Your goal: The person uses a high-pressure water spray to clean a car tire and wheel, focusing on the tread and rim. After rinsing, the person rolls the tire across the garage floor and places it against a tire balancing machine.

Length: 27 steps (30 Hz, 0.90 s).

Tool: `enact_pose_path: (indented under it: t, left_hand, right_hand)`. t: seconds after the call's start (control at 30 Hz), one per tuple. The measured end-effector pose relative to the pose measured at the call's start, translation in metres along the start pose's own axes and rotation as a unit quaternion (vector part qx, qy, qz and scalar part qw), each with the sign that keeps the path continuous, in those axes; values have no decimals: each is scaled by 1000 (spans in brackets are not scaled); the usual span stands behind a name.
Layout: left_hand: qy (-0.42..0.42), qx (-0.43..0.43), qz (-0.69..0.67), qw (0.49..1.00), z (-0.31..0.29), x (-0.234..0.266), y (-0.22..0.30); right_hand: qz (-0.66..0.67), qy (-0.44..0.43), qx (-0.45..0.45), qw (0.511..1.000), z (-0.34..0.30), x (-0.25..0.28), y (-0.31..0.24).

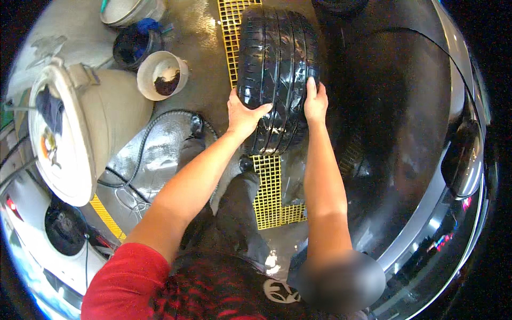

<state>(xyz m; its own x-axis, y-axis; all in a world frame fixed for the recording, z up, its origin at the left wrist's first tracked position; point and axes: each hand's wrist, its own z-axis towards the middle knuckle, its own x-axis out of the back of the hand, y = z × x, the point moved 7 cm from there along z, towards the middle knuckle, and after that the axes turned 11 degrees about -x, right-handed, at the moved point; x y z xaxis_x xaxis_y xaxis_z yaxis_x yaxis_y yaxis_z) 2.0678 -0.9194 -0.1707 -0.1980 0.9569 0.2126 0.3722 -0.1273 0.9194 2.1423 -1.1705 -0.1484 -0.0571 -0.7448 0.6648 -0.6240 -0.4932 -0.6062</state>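
At the left edge, a light-coloured car (29, 197) with a dark wheel (65, 226) occupies the lower left of the frame. Above and right of it, a large pale barrel (125, 98) opens toward the left; its rim encloses dark cloth (50, 106). In the upper left are a pale bucket (154, 12), a black bucket (124, 60) with a blue cloth (148, 25) at its rim, and a small white pail (144, 82) containing dark brown material (167, 84). A black corrugated hose (160, 116) curves from near the barrel toward the frame's centre.

An open strip of wet floor (205, 53) separates the small pail from the yellow grating (268, 189), leaving room to the left of the work.

The black tyre (277, 58) is at upper centre, tread facing the camera, above the grating; its left edge overlaps the grating. The left hand (244, 116) clasps the lower left edge, thumb laid across the tread and fingers against the side. The right hand (316, 104) clasps the right edge opposite, thumb on the outer tread, fingers along the sidewall. The tyre is held between both palms; whether its underside bears on the floor cannot be told.

To the right, a dark surface, apparently the bodywork of a dark car (394, 106), limits room beside the right hand; a mirror (465, 160) projects near the right edge.
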Motion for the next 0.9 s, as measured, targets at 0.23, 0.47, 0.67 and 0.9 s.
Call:
enact_pose_path:
  t: [0.23, 0.47, 0.67, 0.9]
  left_hand:
    - [-90, 54, -33, 994, 29, -6, 14]
    - [-129, 123, -163, 970, 72, -17, 45]
    - [-21, 111, -40, 993, 108, -24, 73]
    - [-12, 72, 33, 997, 143, -29, 79]
  right_hand:
    - [-52, 57, -1, 997, 31, 4, -28]
    - [-61, 42, -39, 997, 58, 7, -54]
    - [-49, 15, -63, 997, 88, 6, -86]
    - [-66, -23, -97, 993, 113, 2, -109]
